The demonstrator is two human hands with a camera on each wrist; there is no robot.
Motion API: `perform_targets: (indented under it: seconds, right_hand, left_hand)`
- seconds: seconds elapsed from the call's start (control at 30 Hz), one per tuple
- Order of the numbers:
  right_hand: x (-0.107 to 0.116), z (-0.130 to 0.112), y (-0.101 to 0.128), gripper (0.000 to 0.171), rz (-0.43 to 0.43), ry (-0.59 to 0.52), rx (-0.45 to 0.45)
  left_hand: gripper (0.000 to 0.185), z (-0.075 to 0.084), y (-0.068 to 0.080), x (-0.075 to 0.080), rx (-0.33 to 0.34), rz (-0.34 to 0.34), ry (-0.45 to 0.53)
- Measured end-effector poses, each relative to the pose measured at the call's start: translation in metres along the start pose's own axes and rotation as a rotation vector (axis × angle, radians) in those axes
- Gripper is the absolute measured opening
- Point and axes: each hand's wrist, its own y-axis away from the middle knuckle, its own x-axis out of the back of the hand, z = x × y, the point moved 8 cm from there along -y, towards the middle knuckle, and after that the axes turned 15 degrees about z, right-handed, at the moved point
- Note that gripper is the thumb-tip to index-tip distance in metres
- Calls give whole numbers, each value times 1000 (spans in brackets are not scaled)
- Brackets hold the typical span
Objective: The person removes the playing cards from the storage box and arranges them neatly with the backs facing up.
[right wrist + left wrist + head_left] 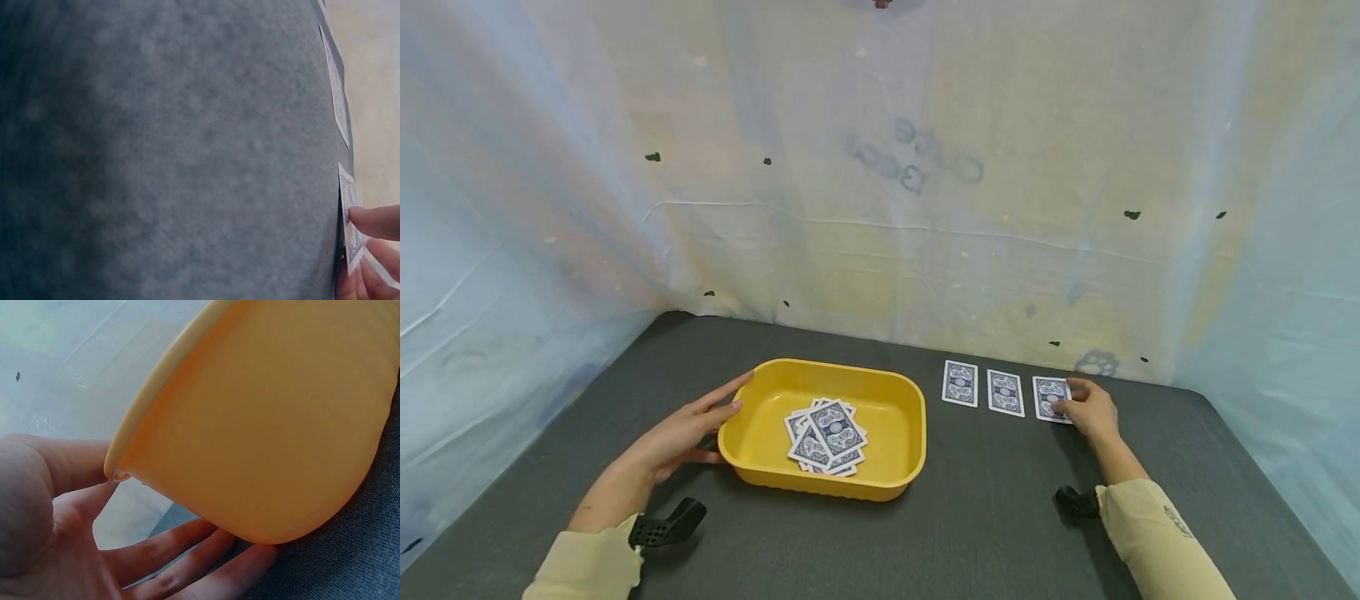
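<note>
Closest to me, along the bottom of the frame, are my pale yellow sleeves [580, 571], soft cloth, each with a black wrist mount [672, 525] at the cuff. At centre right, the fingers of my right hand [1092, 408] pinch the rightmost card [1045, 398], thumb on its patterned back; it reaches leftward from my fingertips, long axis running up and down the frame, and this hand is much the nearer one. Two more cards [961, 383] line up left of it. The yellow tray [820, 483], apparently smooth plastic with rounded corners, sits lower left of that pinch, holding a loose card pile [837, 429]; my left hand [681, 433] touches its left end, fingers spread. The dark surface [880, 550] looks woven and matte.
</note>
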Motion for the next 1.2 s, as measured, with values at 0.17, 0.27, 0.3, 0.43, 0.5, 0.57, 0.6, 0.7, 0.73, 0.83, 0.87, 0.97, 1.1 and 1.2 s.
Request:
perform_targets:
  seconds: [0.17, 0.27, 0.3, 0.43, 0.5, 0.57, 0.6, 0.7, 0.73, 0.83, 0.87, 0.97, 1.1, 1.2]
  right_hand:
    - [0, -2, 1, 52, -5, 39, 36]
    - [-1, -5, 1, 47, -7, 64, 52]
    - [-1, -6, 1, 46, -7, 73, 58]
    - [0, -9, 2, 44, -9, 96, 64]
    - [0, -10, 3, 44, -5, 104, 62]
    - [0, -9, 3, 45, 2, 109, 59]
    - [0, -9, 3, 45, 7, 108, 56]
    - [-1, -10, 4, 44, 24, 88, 39]
    - [0, -11, 5, 44, 32, 77, 33]
    - [0, -15, 8, 43, 50, 31, 14]
    - [0, -18, 8, 42, 56, 17, 11]
    - [-2, -24, 11, 43, 58, -36, 2]
    - [-4, -35, 16, 42, 55, -87, -8]
    - [-6, -45, 22, 42, 38, -125, -11]
  left_hand:
    - [67, 0, 0, 1, 4, -3, 4]
    - [68, 0, -1, 1, 14, 2, 5]
    - [68, 0, -1, 2, 14, 2, 5]
    - [69, 0, 0, 1, 1, -2, 0]
    - [68, 1, 1, 0, -10, -6, 0]
    - [69, 2, 2, 0, -14, -6, 1]
    - [68, 2, 2, 0, -15, -6, 2]
    - [68, 2, 2, 0, -19, -7, 5]
    - [68, 2, 2, 0, -20, -7, 5]
    - [68, 2, 2, 0, -19, -10, 5]
    - [68, 1, 2, 0, -16, -11, 5]
    - [68, 1, 1, 0, -5, -13, 4]
    - [68, 0, 1, 0, 3, -15, 6]
    - [68, 1, 1, 0, -2, -17, 8]
